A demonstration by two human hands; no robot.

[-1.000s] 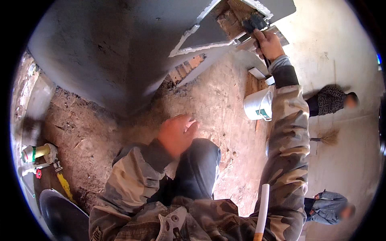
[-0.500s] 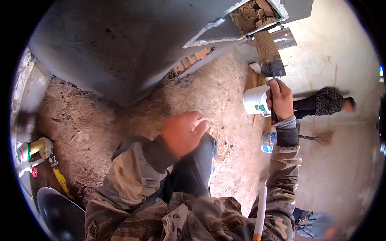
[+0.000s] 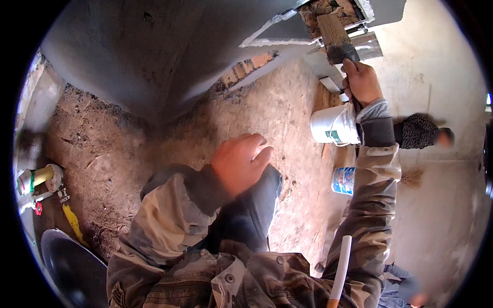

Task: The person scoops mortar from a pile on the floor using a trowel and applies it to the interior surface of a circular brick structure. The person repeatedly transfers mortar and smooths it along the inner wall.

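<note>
Landmark: white bucket (image 3: 328, 126). All directions as seen in the head view.

Right hand (image 3: 362, 84) is above and slightly right of bucket, closed around the handle of a flat-bladed tool (image 3: 334, 35). Handle is mostly hidden by the fist. Blade is brown, dark and smeared at the handle end.

Key relation: blade's long axis runs from the fist up and slightly left, away from bucket, toward the broken opening (image 3: 312, 21) in the grey wall (image 3: 200, 49). Far end of blade overlaps the opening's lower edge in view; can't tell if it touches or sits in front. Right hand is the near one by a clear margin. Tool blade lies up-left of that hand, directly joined to it through the grip; opening is further along the same line, well above bucket.

A greyish flat plate (image 3: 368, 46) sits just right of the blade, also above bucket.

Left hand (image 3: 239, 167): left of and below bucket, over the knee (image 3: 262, 205), well apart from the tool. Fingers loosely curled, thumb apart, nothing visible in it; palm side hidden.

Blue-and-white tin (image 3: 343, 180) is below bucket. Exposed bricks (image 3: 249, 66) are up-left of it.
</note>
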